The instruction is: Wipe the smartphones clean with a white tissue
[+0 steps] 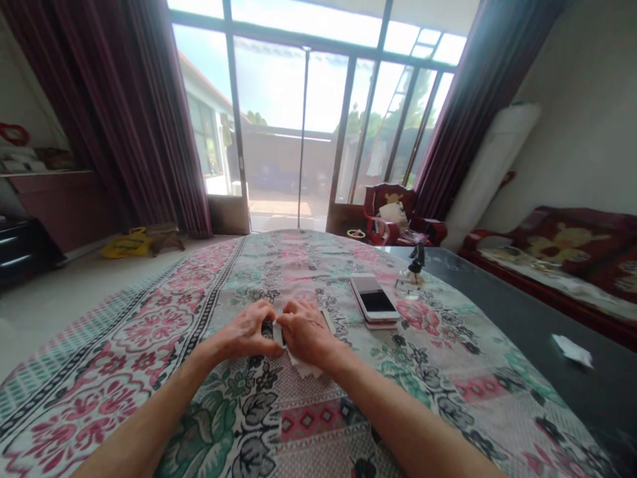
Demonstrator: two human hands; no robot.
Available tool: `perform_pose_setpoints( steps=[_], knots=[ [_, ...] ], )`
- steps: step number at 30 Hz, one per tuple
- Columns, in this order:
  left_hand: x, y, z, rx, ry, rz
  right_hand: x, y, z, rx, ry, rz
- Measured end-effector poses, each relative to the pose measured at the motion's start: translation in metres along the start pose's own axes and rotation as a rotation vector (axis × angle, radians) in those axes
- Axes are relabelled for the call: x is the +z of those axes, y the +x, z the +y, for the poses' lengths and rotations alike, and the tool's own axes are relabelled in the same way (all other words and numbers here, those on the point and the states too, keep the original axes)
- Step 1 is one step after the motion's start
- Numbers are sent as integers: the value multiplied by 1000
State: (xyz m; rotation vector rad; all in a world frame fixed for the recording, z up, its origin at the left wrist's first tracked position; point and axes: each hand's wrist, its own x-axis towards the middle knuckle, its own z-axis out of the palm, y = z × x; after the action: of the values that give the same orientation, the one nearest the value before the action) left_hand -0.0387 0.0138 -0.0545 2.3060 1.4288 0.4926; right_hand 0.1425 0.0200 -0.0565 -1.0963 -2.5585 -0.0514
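My left hand (243, 332) is curled on the cloth-covered table, thumb and fingers closing on a small white, dark-edged flat piece (279, 334). From the other side my right hand (307, 335) meets it, fingers bent and pressed onto the same piece. The hands nearly touch and hide most of it, so its kind cannot be told. Under my right palm lies a crumpled white paper (304, 368). A pale, narrow flat thing (329, 322) pokes out beyond my right knuckles, mostly covered by the hand.
The table wears a flowered cloth (164, 318). Right of my hands lies a white smartphone (375, 299) on a reddish flat thing. Beyond it stands a small dark figurine (416, 262). A dark low table (478, 292) with a white paper scrap (573, 350) adjoins at right.
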Motion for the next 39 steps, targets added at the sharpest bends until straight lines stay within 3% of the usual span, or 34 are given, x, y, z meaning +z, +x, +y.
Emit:
perform_pose_setpoints(
  steps=[11,19,29,34,39],
  knots=[
    [2,2,-3,-13,24,-29,-10,-6,19,130,-10,-7],
    [-1,1,0,-44,35,-36,-23,-17,36,308,-16,-32],
    [2,3,1,-6,29,-48,-10,-14,29,123,-18,38],
    [8,4,3,-25,72,3,-11,-11,27,128,13,10],
    [6,4,8,-31,66,-7,-25,-15,39,218,31,-62]
  ],
)
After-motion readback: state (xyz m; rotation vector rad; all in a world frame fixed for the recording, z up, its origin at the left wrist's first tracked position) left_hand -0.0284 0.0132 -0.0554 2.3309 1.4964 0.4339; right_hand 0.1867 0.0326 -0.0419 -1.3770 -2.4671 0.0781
